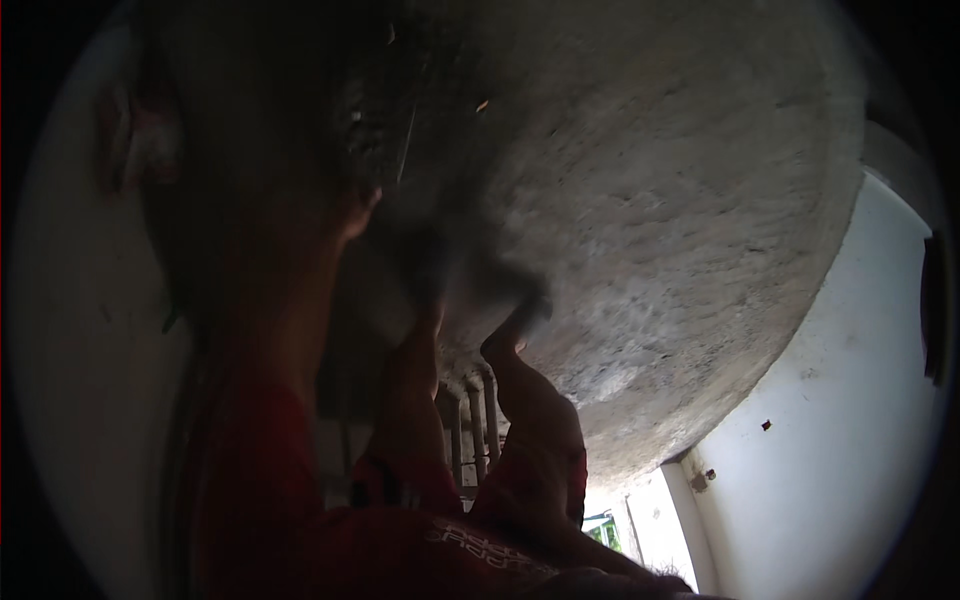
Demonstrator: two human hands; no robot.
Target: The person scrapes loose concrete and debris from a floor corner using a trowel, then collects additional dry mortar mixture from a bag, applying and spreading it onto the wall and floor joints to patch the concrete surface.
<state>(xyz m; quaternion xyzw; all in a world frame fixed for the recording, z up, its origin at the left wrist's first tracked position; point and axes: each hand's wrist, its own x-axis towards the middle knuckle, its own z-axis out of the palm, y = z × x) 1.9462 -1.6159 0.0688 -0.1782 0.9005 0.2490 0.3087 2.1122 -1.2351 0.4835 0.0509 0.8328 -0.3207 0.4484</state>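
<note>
The view is dark and blurred. My left arm, in a red sleeve, runs up the left side, and my left hand (352, 215) lies against the grey concrete floor (680, 200). Just above the hand is a dark bristly bundle, like a hand broom (375, 125). It touches the hand, but the grip is too dark to make out. A dark smear (470, 270) stretches from there toward my bare feet (505, 340). My two legs rise from red shorts (420, 540) at the bottom edge. My right hand does not show.
White walls stand at the far right (850, 420) and far left (70, 300). A bright doorway (625, 520) opens at the bottom. Thin upright bars (470, 420) show between my legs. A reddish object (140, 140) sits blurred at the upper left.
</note>
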